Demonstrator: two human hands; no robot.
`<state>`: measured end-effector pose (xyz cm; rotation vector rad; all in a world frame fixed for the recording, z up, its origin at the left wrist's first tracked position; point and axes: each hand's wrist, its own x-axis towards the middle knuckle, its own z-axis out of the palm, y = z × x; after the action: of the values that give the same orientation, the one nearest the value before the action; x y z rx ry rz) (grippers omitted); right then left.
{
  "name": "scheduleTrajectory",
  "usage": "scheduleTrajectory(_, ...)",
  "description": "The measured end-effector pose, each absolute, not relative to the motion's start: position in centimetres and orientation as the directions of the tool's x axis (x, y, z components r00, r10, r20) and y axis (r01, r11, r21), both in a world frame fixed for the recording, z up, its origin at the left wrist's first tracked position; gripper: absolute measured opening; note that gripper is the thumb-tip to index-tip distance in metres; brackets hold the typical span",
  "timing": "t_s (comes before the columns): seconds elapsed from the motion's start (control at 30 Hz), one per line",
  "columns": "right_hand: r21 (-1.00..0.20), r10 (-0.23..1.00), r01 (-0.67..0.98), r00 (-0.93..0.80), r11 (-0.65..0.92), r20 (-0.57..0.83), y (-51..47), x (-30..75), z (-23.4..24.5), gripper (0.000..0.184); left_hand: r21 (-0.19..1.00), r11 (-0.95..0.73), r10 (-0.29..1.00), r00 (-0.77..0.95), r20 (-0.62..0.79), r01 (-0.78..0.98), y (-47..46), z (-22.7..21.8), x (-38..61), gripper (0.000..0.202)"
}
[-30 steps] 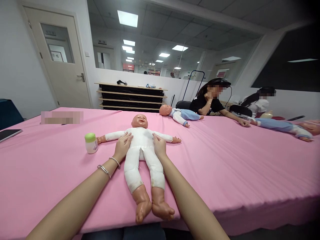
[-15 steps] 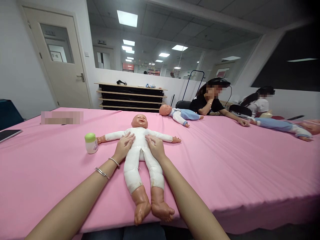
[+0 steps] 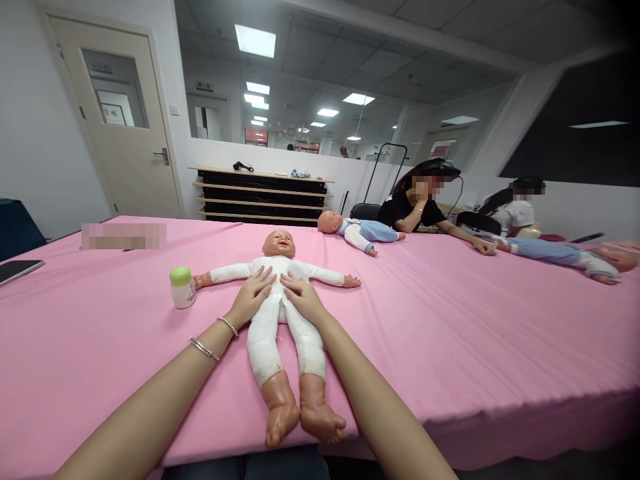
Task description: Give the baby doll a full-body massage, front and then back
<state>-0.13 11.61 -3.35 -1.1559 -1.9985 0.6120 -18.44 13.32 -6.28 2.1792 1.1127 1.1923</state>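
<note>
Pink fabric (image 3: pixel 450 333) covers one bench (image 3: pixel 90 320); clock hours run from the wearer's place. At ten o'clock lies one smartphone (image 3: pixel 21 270), cut off by the frame. At eleven, one white jar (image 3: pixel 183 295) with a green lid stands upright, just beside an outstretched arm of the white-bodied baby doll (image 3: pixel 267 325). That doll, one of three, lies face up at twelve, feet towards six near the bench's edge. Two bracelets (image 3: pixel 203 348) circle the left wrist; the left hand (image 3: pixel 253 295), released and flat, lays its fingers on the doll's torso. Opposite, the right hand (image 3: pixel 305 298) rests likewise, uncurled, grasping nothing. At one o'clock lies a second doll (image 3: pixel 373 231) in blue and white; at two, a third doll (image 3: pixel 555 255), similarly dressed. Two people (image 3: pixel 423 212) sit beyond, one in black, one in white.
</note>
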Motion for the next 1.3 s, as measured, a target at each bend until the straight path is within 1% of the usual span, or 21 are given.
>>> scheduleTrajectory(0.07, -0.703, 0.868, 0.516, -0.368, 0.489, 0.334, 11.6, -0.1, -3.3, 0.039, 0.677, -0.598, 0.801, 0.362, 0.478, 0.429, 13.2, -6.2, -18.4, 0.045)
scheduleTrajectory(0.13, -0.707, 0.887, 0.544, -0.360, 0.452, 0.290, 11.7, -0.2, -3.3, 0.039, 0.696, -0.558, 0.828, 0.357, 0.432, 0.451, 13.4, -6.4, -18.4, 0.045)
scheduleTrajectory(0.2, -0.706, 0.920, 0.591, -0.292, 0.390, 0.263, 11.8, -0.2, -3.4, 0.044, 0.703, -0.513, 0.859, 0.298, 0.417, 0.493, 13.7, -6.7, -18.3, 0.047)
scheduleTrajectory(0.27, -0.710, 0.929, 0.600, -0.213, 0.369, 0.304, 11.8, -0.3, -3.5, 0.050, 0.701, -0.509, 0.857, 0.223, 0.464, 0.499, 13.8, -6.8, -18.4, 0.053)
scheduleTrajectory(0.33, -0.700, 0.895, 0.563, -0.203, 0.439, 0.398, 11.6, -0.4, -3.5, 0.041, 0.688, -0.561, 0.821, 0.205, 0.533, 0.461, 13.6, -6.7, -18.4, 0.053)
scheduleTrajectory(0.4, -0.692, 0.852, 0.500, -0.249, 0.521, 0.461, 11.4, -0.6, -3.3, 0.025, 0.686, -0.603, 0.797, 0.262, 0.545, 0.407, 13.2, -6.5, -18.4, 0.044)
scheduleTrajectory(0.47, -0.720, 0.856, 0.463, -0.292, 0.517, 0.427, 11.2, -0.6, -3.2, 0.023, 0.722, -0.584, 0.811, 0.316, 0.493, 0.371, 13.0, -6.3, -18.3, 0.039)
scheduleTrajectory(0.53, -0.747, 0.884, 0.477, -0.309, 0.464, 0.351, 11.3, -0.6, -3.2, 0.029, 0.751, -0.543, 0.836, 0.327, 0.441, 0.376, 13.1, -6.4, -18.3, 0.041)
scheduleTrajectory(0.6, -0.745, 0.915, 0.532, -0.265, 0.401, 0.303, 11.5, -0.6, -3.3, 0.041, 0.757, -0.502, 0.864, 0.272, 0.424, 0.418, 13.5, -6.7, -18.2, 0.045)
scheduleTrajectory(0.67, -0.741, 0.925, 0.556, -0.186, 0.378, 0.333, 11.6, -0.5, -3.5, 0.052, 0.758, -0.484, 0.873, 0.173, 0.457, 0.437, 13.7, -6.9, -18.2, 0.051)
scheduleTrajectory(0.7, -0.736, 0.915, 0.550, -0.157, 0.394, 0.372, 11.7, -0.5, -3.5, 0.051, 0.757, -0.495, 0.862, 0.131, 0.490, 0.426, 13.7, -6.9, -18.3, 0.053)
scheduleTrajectory(0.73, -0.727, 0.898, 0.540, -0.146, 0.424, 0.415, 11.6, -0.5, -3.6, 0.044, 0.748, -0.524, 0.842, 0.115, 0.527, 0.409, 13.5, -6.8, -18.3, 0.051)
scheduleTrajectory(0.8, -0.703, 0.862, 0.515, -0.170, 0.490, 0.477, 11.5, -0.6, -3.6, 0.022, 0.712, -0.593, 0.799, 0.167, 0.577, 0.376, 13.0, -6.4, -18.3, 0.039)
scheduleTrajectory(0.87, -0.719, 0.864, 0.485, -0.205, 0.498, 0.460, 11.4, -0.6, -3.6, 0.015, 0.714, -0.608, 0.794, 0.250, 0.554, 0.347, 12.6, -6.0, -18.3, 0.031)
scheduleTrajectory(0.97, -0.770, 0.908, 0.482, -0.227, 0.418, 0.351, 11.6, -0.6, -3.6, 0.028, 0.766, -0.540, 0.839, 0.290, 0.460, 0.348, 12.6, -6.1, -18.2, 0.036)
scheduleTrajectory(1.03, -0.763, 0.946, 0.559, -0.162, 0.323, 0.282, 11.6, -0.6, -3.6, 0.048, 0.776, -0.491, 0.871, 0.227, 0.435, 0.395, 13.1, -6.5, -18.1, 0.045)
scheduleTrajectory(1.1, -0.737, 0.950, 0.610, -0.096, 0.291, 0.297, 11.5, -0.6, -3.5, 0.062, 0.780, -0.472, 0.878, 0.134, 0.460, 0.411, 13.4, -6.8, -18.1, 0.059)
scheduleTrajectory(1.13, -0.723, 0.937, 0.610, -0.099, 0.324, 0.336, 11.4, -0.6, -3.4, 0.062, 0.779, -0.481, 0.870, 0.107, 0.481, 0.403, 13.5, -6.9, -18.2, 0.064)
scheduleTrajectory(1.2, -0.690, 0.898, 0.582, -0.196, 0.430, 0.395, 11.2, -0.6, -3.2, 0.047, 0.755, -0.530, 0.844, 0.151, 0.515, 0.385, 13.4, -6.8, -18.2, 0.058)
scheduleTrajectory(1.23, -0.674, 0.882, 0.571, -0.259, 0.469, 0.395, 11.1, -0.6, -3.1, 0.040, 0.739, -0.554, 0.831, 0.204, 0.518, 0.383, 13.3, -6.7, -18.2, 0.051)
scheduleTrajectory(1.3, -0.661, 0.883, 0.586, -0.333, 0.468, 0.331, 11.0, -0.6, -3.0, 0.038, 0.723, -0.566, 0.824, 0.291, 0.485, 0.396, 13.2, -6.6, -18.2, 0.044)
